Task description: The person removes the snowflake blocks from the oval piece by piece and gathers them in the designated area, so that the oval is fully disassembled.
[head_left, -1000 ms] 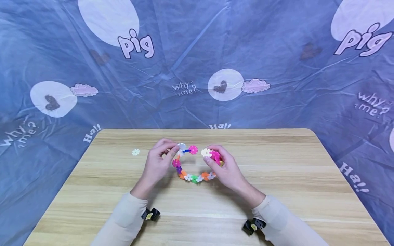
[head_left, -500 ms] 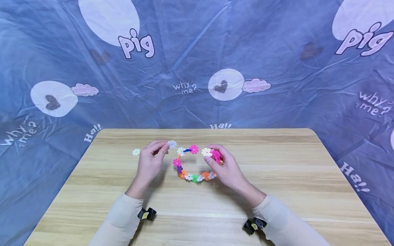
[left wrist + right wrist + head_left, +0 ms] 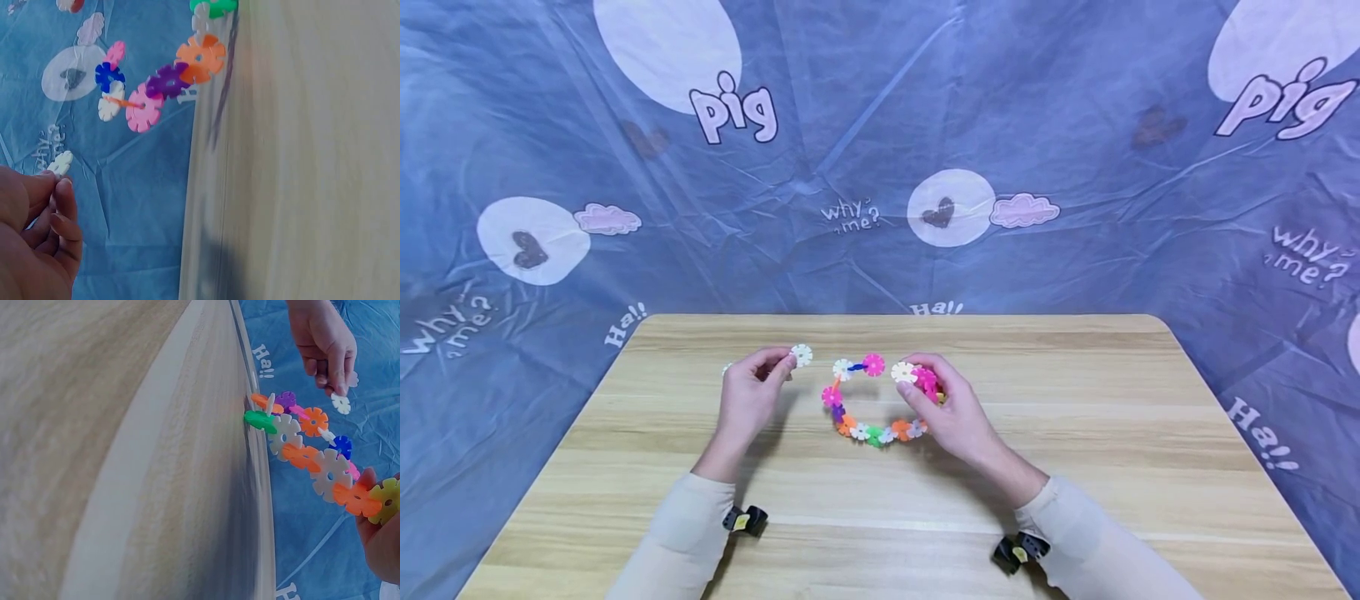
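Flower-disc chain [image 3: 874, 436] sat between your hands as an unclosed loop over the table [image 3: 880, 550]; couldn't tell if its low side touched. Your right hand [image 3: 953, 408] gripped one end; your left hand [image 3: 751, 396] pinched a loose white disc [image 3: 802, 356] by its rim. Main risk, my read: the pink end disc [image 3: 874, 365] had no hand on it, so a jerk could've popped a joint; a slack left pinch could've dropped the white disc.
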Demonstrator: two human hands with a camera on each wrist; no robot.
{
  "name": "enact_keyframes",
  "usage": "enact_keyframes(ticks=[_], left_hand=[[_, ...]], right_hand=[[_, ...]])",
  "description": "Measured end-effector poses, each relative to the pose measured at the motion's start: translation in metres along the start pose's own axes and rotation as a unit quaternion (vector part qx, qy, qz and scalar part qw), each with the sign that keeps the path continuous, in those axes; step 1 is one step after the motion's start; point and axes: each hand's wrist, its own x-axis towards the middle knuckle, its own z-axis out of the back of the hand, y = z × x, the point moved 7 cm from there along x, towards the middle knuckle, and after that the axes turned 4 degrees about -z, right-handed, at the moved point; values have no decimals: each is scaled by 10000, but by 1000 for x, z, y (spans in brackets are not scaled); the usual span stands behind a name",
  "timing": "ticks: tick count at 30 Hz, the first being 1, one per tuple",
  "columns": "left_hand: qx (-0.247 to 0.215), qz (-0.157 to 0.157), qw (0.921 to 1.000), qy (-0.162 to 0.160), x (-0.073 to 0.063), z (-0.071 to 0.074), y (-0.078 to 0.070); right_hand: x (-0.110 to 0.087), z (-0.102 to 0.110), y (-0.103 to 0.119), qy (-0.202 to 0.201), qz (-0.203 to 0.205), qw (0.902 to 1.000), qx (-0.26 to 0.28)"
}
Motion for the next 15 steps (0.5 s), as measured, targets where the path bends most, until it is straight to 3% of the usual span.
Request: enact_keyframes(ticks=[15], left_hand=[[306,429,9986,100,9,12,21]], right_hand=[[0,-1,0,5,-33,10000,-5]])
